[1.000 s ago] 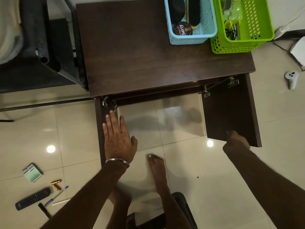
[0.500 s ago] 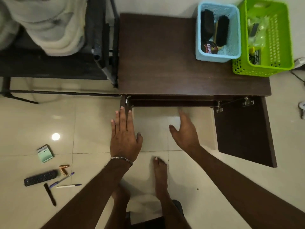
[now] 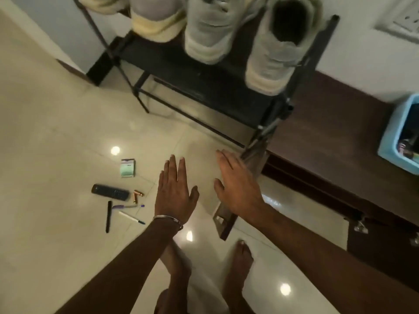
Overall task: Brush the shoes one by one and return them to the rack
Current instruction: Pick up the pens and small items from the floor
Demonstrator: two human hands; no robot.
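A black metal shoe rack stands against the wall at the top. On its shelf sit several pale grey sneakers; one is at the right end, another beside it, and a cream-soled one further left. My left hand, with a bangle at the wrist, hovers flat over the floor with straight fingers and holds nothing. My right hand is spread open beside it, below the rack's right leg, also holding nothing.
A dark wooden cabinet stands right of the rack, a blue basket on top and its left door open. On the tiled floor to the left lie a remote, pens, batteries and a small green box. My bare feet stand below.
My view has swung left from the cabinet to the shoe rack. Both hands have moved left with it, still open and holding nothing.
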